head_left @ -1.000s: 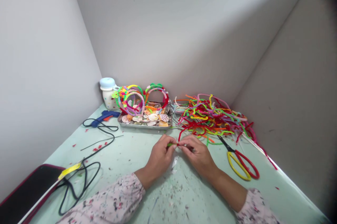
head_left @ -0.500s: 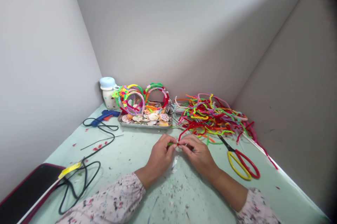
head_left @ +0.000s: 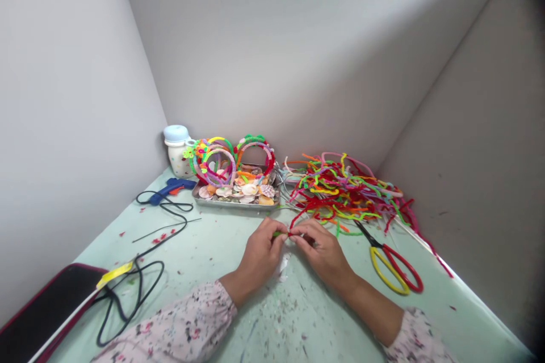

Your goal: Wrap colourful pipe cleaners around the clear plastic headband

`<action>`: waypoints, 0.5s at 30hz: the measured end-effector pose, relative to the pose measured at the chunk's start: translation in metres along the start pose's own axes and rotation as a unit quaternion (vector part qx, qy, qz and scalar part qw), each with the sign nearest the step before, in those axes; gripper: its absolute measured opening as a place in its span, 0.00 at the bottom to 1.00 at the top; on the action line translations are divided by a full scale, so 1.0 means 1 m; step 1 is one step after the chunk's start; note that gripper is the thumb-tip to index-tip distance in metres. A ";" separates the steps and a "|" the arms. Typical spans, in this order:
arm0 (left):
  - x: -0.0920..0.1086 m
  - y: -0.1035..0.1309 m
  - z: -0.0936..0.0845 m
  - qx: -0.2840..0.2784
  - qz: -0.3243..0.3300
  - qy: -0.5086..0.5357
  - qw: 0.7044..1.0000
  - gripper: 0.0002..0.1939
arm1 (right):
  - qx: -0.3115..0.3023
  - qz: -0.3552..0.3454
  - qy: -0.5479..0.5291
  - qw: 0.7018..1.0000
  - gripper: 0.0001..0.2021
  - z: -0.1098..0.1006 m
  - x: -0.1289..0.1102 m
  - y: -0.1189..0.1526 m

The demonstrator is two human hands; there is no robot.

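My left hand and my right hand meet fingertip to fingertip above the middle of the table. Between the left thumb and forefinger is a short bit of green pipe cleaner, mostly covered by the fingers. My right hand pinches a red pipe cleaner, whose free end sticks up and away towards the pile. The two colours touch where the fingertips come together; how they are joined is too small to make out. A thin grey arc, perhaps wire, shows faintly just beyond the hands.
Beyond my hands stands a metal tray of seashells with colourful headbands on it. A pipe cleaner pile, scissors, blue glue gun, lidded white jar, black cord and dark tablet-like slab surround them.
The view has shifted very slightly. Both hands keep the same pinch at the same spot, and the red pipe cleaner's free end leans a little more to the right.
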State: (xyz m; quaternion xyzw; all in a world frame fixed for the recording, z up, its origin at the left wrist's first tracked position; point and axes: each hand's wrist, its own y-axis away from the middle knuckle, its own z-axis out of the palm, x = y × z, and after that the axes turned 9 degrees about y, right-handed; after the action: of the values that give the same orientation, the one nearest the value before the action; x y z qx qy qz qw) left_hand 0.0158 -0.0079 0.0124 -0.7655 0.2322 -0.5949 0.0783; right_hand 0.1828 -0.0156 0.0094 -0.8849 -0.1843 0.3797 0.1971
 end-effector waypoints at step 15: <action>0.002 0.000 0.000 0.000 0.000 -0.004 1.000 0.06 | -0.001 -0.001 0.005 1.000 0.06 0.000 0.001 0.000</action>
State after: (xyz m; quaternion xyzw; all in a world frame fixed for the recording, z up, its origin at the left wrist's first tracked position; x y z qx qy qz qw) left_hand 0.0159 -0.0089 0.0139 -0.7681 0.2315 -0.5917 0.0791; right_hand 0.1831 -0.0151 0.0089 -0.8868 -0.1848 0.3748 0.1972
